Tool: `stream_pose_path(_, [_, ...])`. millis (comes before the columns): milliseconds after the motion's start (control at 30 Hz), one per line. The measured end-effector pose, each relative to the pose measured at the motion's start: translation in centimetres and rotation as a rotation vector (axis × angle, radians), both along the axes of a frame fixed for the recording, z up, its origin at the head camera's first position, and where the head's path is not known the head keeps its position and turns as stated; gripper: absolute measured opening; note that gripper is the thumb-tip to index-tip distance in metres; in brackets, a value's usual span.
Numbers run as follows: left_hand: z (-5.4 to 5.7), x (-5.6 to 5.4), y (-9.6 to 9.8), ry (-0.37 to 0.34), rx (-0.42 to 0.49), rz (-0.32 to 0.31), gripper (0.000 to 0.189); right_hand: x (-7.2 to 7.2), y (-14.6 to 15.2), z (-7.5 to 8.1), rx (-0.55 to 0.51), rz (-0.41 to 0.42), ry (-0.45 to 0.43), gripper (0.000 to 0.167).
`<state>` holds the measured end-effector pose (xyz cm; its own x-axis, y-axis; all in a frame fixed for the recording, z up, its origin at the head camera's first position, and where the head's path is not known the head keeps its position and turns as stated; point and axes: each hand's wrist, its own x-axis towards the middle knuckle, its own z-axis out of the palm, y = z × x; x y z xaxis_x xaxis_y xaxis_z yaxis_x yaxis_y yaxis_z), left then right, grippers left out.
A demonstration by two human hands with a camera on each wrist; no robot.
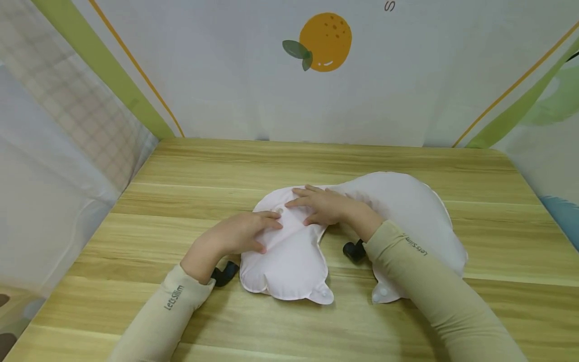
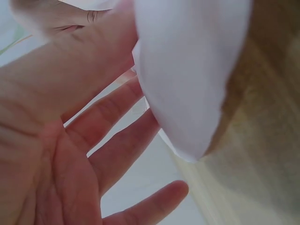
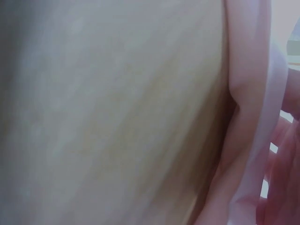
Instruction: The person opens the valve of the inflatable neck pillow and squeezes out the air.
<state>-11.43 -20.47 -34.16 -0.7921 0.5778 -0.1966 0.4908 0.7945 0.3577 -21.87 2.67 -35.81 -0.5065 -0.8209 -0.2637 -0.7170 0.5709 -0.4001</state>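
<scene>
A pale pink inflated U-shaped neck pillow lies on the table, its two ends toward the person. Each end has a small snap tab, one on the left and one on the right. On the left lobe sits a small clear valve. Beside that valve my left hand touches the lobe with spread, fairly straight fingers. My right hand rests on the lobe's upper part, fingers spread. Up close in the left wrist view, the fingers reach along the pillow's edge. The right wrist view shows mostly table and pillow fabric.
The wood-grain table extends around the pillow. Behind it hangs a white cloth with an orange printed on it. Black wrist devices show under the left wrist and the right wrist.
</scene>
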Motion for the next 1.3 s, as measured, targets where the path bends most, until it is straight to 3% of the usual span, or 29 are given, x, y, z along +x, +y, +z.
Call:
stream_pose_path(200, [0.0,0.1,0.1,0.043,-0.031,0.0,0.055,0.1,0.0,0.1,0.002,-0.001,-0.003,0.061])
stream_pose_path(500, [0.1,0.2,0.1,0.037,-0.045,0.01,0.055,0.2,-0.1,0.3,0.015,-0.002,0.005,0.06])
stream_pose_path(800, [0.3,0.0,-0.4,-0.054,0.029,0.019,0.053,0.3,-0.2,0.7,0.057,-0.017,0.022,0.059])
stream_pose_path(1067, [1.3,0.1,-0.9,-0.064,0.104,0.055,0.045,0.0,0.4,1.3,0.045,-0.029,0.035,0.053])
stream_pose_path(1300, [2.1,0.1,-1.0,-0.035,0.129,0.1,0.04,0.3,1.7,3.1,-0.03,-0.013,0.065,0.052])
